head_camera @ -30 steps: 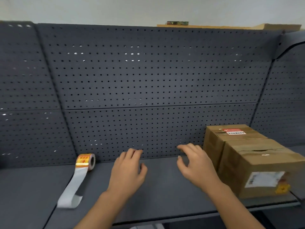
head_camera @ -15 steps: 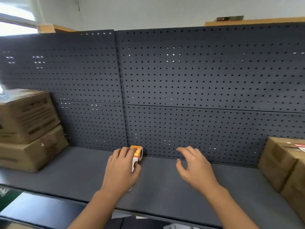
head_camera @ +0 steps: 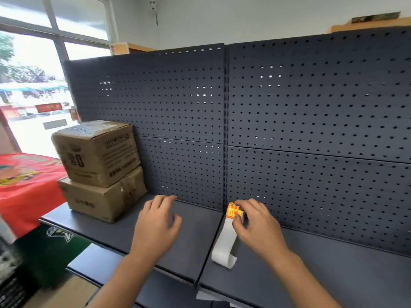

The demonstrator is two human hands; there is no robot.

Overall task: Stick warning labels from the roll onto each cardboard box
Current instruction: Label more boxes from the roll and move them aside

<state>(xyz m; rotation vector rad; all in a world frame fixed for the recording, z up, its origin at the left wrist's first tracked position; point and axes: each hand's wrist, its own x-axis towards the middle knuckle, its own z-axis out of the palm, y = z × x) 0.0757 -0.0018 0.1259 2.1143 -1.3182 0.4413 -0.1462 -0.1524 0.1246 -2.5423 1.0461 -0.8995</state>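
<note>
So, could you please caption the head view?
Right hand holds the label roll on the shelf; left hand open near two stacked boxes.

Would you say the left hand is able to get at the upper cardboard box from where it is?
Probably yes: the left hand is open and holds nothing, and only bare shelf lies between it and the upper cardboard box.

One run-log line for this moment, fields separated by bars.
right hand: pinches label roll | left hand: empty, over shelf | cardboard boxes: stacked, untouched
</note>
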